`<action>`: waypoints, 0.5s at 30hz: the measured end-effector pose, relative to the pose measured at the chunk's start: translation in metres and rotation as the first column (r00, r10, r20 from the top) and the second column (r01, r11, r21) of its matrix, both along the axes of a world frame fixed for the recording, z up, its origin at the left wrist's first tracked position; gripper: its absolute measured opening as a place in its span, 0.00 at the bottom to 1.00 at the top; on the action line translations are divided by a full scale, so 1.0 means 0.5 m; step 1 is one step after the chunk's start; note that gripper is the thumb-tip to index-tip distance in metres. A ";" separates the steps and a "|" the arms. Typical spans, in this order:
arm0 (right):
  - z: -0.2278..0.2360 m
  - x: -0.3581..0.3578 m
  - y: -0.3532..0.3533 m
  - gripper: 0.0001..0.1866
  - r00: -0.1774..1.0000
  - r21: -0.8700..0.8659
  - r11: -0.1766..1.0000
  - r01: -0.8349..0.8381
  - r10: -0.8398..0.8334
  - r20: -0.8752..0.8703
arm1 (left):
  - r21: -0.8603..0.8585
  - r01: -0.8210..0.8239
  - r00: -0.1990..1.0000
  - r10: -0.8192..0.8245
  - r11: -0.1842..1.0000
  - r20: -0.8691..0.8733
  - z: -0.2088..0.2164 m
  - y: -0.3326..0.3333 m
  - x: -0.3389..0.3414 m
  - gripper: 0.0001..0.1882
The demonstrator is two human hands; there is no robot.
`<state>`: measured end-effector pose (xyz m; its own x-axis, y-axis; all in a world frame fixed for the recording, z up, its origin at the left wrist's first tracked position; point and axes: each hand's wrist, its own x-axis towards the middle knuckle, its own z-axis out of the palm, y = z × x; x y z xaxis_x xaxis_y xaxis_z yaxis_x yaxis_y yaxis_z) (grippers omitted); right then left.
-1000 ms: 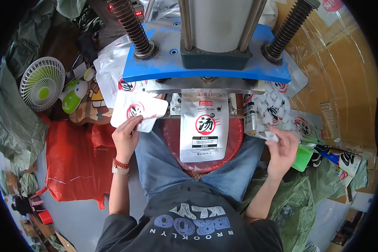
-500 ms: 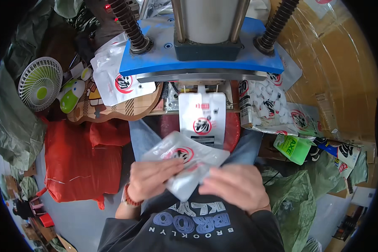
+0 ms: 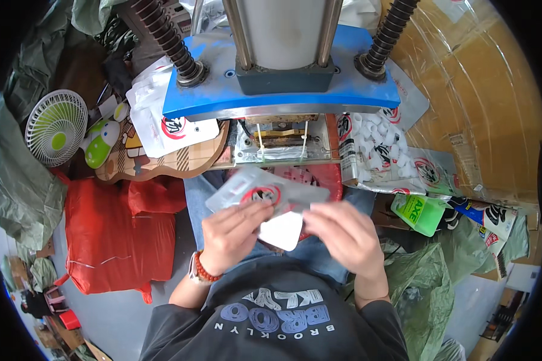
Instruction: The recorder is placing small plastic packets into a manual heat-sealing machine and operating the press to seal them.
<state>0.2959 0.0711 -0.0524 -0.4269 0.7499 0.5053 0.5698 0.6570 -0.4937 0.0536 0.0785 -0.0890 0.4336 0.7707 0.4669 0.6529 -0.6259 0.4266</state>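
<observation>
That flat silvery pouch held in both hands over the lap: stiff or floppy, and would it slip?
The pouch looks thin and flat, so probably light and flexible; its far edge overhangs the left hand without drooping much, which suggests some stiffness. Its glossy film surface may be slippery, which could be why the right hand also pinches it. It seems unlikely to roll.

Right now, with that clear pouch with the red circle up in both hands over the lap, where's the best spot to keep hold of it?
Probably the near edge, from the person's side. The clear pouch lies roughly flat and is thin and limp, so pinching that edge at two spread points keeps it from sagging. The left hand and right hand already grip there, leaving the far end toward the blue press free.
</observation>
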 end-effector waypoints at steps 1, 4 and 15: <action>0.006 -0.003 0.000 0.16 0.993 0.048 0.998 -0.035 0.040 -0.112 | -0.005 0.064 0.997 -0.064 0.998 0.050 0.012 -0.002 -0.003 0.22; 0.009 -0.014 0.016 0.16 0.870 0.018 0.975 -0.220 0.204 -0.449 | -0.049 0.227 0.922 -0.199 0.973 0.333 0.005 -0.005 0.001 0.17; -0.046 0.051 0.058 0.22 0.873 0.089 0.910 0.405 -0.356 -0.333 | -0.780 0.282 0.495 0.611 0.559 0.617 -0.129 0.093 0.056 0.13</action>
<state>0.3214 0.1002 -0.0754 0.0682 0.7271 0.6831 0.6297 0.4997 -0.5947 0.0815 0.1253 -0.1534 0.0484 0.9574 -0.2845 -0.2042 0.2884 0.9355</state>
